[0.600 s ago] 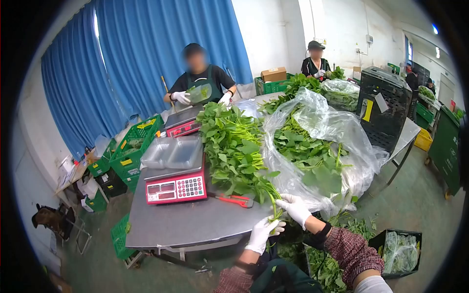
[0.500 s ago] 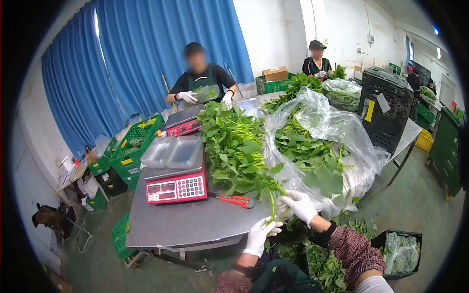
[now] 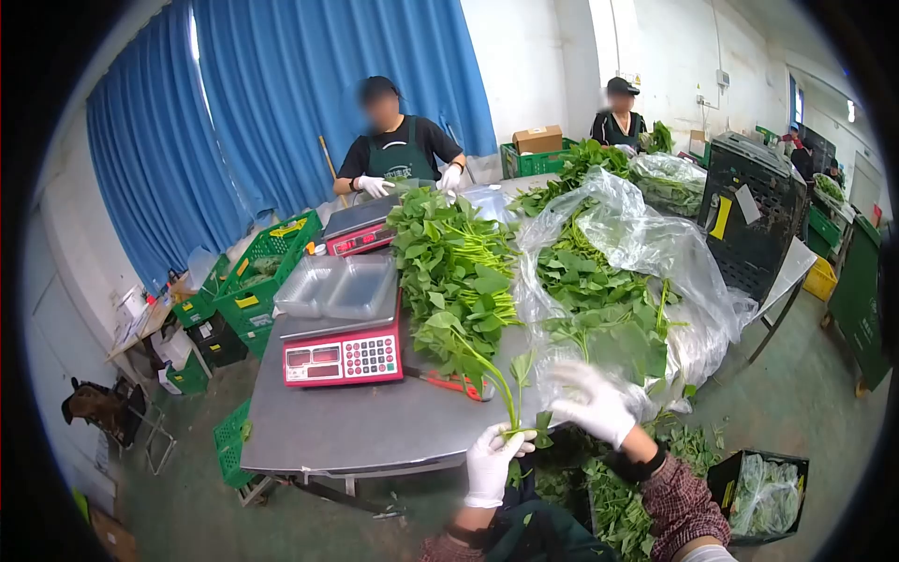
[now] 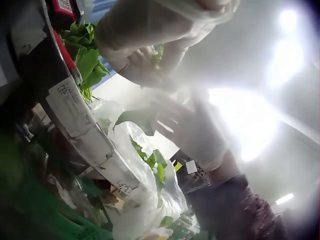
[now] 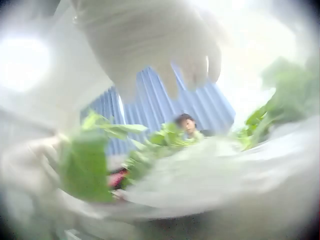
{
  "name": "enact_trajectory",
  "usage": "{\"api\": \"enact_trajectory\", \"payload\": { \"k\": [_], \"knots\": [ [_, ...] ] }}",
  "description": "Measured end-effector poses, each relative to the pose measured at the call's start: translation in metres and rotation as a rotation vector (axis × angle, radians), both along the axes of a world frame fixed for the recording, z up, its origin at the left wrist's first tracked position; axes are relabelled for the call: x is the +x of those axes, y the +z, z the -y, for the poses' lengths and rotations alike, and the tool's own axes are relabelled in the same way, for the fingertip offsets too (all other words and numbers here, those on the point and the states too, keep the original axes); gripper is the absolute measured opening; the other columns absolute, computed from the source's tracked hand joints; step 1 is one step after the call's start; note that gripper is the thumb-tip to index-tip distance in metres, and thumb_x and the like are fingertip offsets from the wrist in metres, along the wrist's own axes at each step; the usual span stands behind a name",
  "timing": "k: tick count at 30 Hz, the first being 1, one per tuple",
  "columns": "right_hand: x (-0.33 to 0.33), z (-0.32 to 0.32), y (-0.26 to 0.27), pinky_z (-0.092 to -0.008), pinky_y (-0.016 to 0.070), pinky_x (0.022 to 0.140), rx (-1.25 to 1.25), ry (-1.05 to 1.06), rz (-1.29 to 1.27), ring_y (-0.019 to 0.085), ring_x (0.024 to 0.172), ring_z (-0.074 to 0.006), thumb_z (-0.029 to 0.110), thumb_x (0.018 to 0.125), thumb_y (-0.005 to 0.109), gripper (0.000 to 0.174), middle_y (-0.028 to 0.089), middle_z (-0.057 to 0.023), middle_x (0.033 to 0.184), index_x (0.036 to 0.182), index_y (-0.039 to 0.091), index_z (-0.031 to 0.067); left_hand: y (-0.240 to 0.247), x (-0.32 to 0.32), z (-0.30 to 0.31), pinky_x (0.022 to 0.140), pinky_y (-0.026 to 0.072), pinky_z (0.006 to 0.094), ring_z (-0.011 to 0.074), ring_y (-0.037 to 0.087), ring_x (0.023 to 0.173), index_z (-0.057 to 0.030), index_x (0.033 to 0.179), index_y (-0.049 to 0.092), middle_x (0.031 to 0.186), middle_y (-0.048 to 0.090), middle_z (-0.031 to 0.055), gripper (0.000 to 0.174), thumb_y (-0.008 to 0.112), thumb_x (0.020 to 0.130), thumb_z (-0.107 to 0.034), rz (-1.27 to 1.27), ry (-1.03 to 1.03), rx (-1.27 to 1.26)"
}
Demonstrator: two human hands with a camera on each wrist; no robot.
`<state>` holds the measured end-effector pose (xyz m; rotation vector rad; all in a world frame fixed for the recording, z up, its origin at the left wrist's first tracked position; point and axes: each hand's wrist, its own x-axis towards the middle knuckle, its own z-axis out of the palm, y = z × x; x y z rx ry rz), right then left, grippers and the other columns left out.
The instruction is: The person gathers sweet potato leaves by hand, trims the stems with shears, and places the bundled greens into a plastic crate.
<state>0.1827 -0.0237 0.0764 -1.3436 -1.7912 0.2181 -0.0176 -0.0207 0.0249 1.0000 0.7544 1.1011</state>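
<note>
My left hand (image 3: 489, 464), in a white glove, pinches the stems of a few leafy greens (image 3: 510, 398) at the table's front edge. Their stalks point up toward the heap. To its right, my gloved right hand (image 3: 595, 409) is blurred, fingers spread and holding nothing, close to the clear plastic bag (image 3: 646, 225). In the right wrist view, a broad leaf (image 5: 85, 167) hangs by the left hand. A thick heap of greens (image 3: 449, 267) lies with stems to the right; more greens (image 3: 585, 281) lie in the bag.
On the metal table (image 3: 346, 426) stand a red scale (image 3: 342, 358) bearing clear plastic trays (image 3: 337, 284) and a red-handled tool (image 3: 449, 382). A black crate (image 3: 749, 206) stands at the right end. Across the table a person (image 3: 403, 150) works by another scale. Loose greens (image 3: 618, 496) lie below.
My right hand has come away from the stems and moved to the right, its fingers opening out. The left hand keeps its pinch. The head view has turned slightly.
</note>
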Motion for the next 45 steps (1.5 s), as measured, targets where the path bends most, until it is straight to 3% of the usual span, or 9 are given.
{"api": "enact_trajectory", "payload": {
  "k": [5,17,19,24,29,31,33,39,45],
  "knots": [
    [-0.050,0.018,-0.018,-0.0299,0.0489,0.062,-0.096,0.047,-0.174,0.063,0.067,-0.0213,0.030,0.075,0.070,0.028,0.063,-0.0080,0.076,0.091,0.066,0.0069,-0.008,0.003,0.012,0.077,0.0505,0.0275,0.0158,0.062,0.086,0.0033,0.107,0.054,0.098,0.064,0.0141,0.025,0.060,0.082,0.001,-0.116,0.029,0.164],
    [-0.056,0.038,-0.037,-0.0249,0.0495,0.059,-0.032,0.090,-0.072,0.063,0.062,-0.0173,0.023,0.076,0.070,0.021,0.068,-0.0065,0.080,0.090,0.069,0.0068,-0.002,-0.008,0.011,0.074,0.0466,0.0257,0.0128,0.060,0.082,0.0047,0.098,0.065,0.091,0.066,0.0088,0.020,0.064,0.084,-0.008,-0.163,0.147,0.028],
    [-0.056,0.047,-0.028,-0.0216,0.0470,0.057,-0.430,0.103,-0.763,0.062,0.063,-0.0109,0.016,0.082,0.065,0.017,0.068,-0.0056,0.080,0.090,0.068,0.0015,0.005,-0.006,0.010,0.075,0.0467,0.0241,0.0120,0.061,0.083,0.0053,0.093,0.065,0.094,0.066,0.0112,0.020,0.058,0.088,-0.013,-0.094,0.189,-0.012],
    [-0.032,0.075,-0.012,-0.0196,0.0422,0.054,-0.570,0.137,-0.975,0.056,0.058,-0.0076,0.008,0.085,0.059,0.014,0.067,-0.0077,0.078,0.090,0.066,-0.0038,-0.002,-0.002,0.018,0.076,0.0476,0.0257,0.0161,0.062,0.088,0.0024,0.097,0.063,0.096,0.065,0.0114,0.021,0.053,0.092,-0.015,0.007,0.072,-0.011],
    [0.047,0.128,0.005,-0.0202,0.0455,0.048,-0.628,-0.164,-0.759,0.057,0.053,-0.0087,0.007,0.081,0.063,0.011,0.065,-0.0070,0.068,0.080,0.068,-0.0035,0.012,-0.026,-0.006,0.078,0.0486,0.0298,0.0165,0.060,0.083,0.0020,0.096,0.061,0.095,0.063,0.0117,0.021,0.050,0.093,-0.016,0.288,0.250,-0.057],
    [0.081,0.148,-0.015,-0.0323,0.0516,0.060,-0.639,-0.439,0.479,0.064,0.064,-0.0185,0.024,0.073,0.070,0.030,0.068,-0.0114,0.082,0.092,0.068,0.0001,0.021,-0.027,-0.004,0.079,0.0478,0.0294,0.0175,0.061,0.086,0.0030,0.096,0.062,0.097,0.064,0.0136,0.022,0.052,0.093,-0.016,0.274,0.212,-0.039],
    [0.082,0.146,-0.040,-0.0374,0.0495,0.078,-0.845,-0.627,0.894,0.065,0.082,-0.0251,0.031,0.069,0.071,0.047,0.067,-0.0114,0.095,0.107,0.064,0.0051,0.023,-0.019,0.003,0.082,0.0473,0.0326,0.0196,0.060,0.087,0.0014,0.098,0.061,0.096,0.063,0.0129,0.023,0.050,0.093,-0.018,0.262,0.113,0.040],
    [-0.037,0.101,-0.031,-0.0366,0.0350,0.100,-0.125,0.133,-0.341,0.043,0.120,-0.0269,0.025,0.069,0.074,0.061,0.049,-0.0122,0.127,0.123,0.052,0.0054,0.015,-0.002,0.021,0.087,0.0442,0.0339,0.0206,0.057,0.096,0.0015,0.101,0.061,0.102,0.062,0.0135,0.024,0.050,0.093,-0.019,0.345,-0.010,-0.005],
    [-0.104,0.067,-0.045,-0.0268,0.0481,0.075,-0.130,0.074,-1.136,0.061,0.086,-0.0169,0.006,0.078,0.065,0.022,0.063,-0.0095,0.094,0.098,0.063,-0.0028,0.020,-0.018,0.028,0.096,0.0398,0.0368,0.0230,0.056,0.101,0.0013,0.100,0.060,0.104,0.060,0.0136,0.023,0.046,0.095,-0.016,0.301,0.031,0.049]
  ]
}}
